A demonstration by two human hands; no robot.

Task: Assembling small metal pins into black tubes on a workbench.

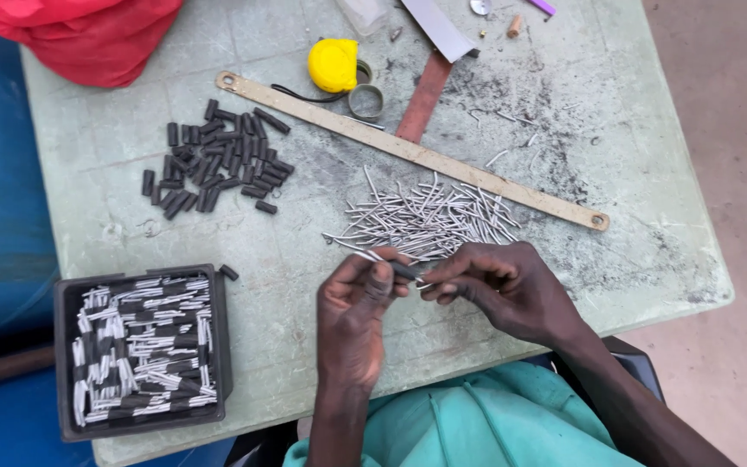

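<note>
My left hand (pixel 358 310) pinches a short black tube piece with a thin metal pin at its fingertips. My right hand (pixel 501 288) meets it from the right, fingertips closed on the same pin. Both hands hover just below a loose pile of several thin silver pins (pixel 430 218) on the pale green table (pixel 218 251). A heap of several short black tube pieces (pixel 213 161) lies at the upper left. A black tray (pixel 63 298) at the lower left is filled with finished pins sleeved in black tube.
A long flat beige metal strip (pixel 408 149) lies diagonally across the table. A yellow tape measure (pixel 333 65) and a metal ring (pixel 366 101) sit above it. Red cloth (pixel 79 35) covers the far left corner. Dark filings dust the right side.
</note>
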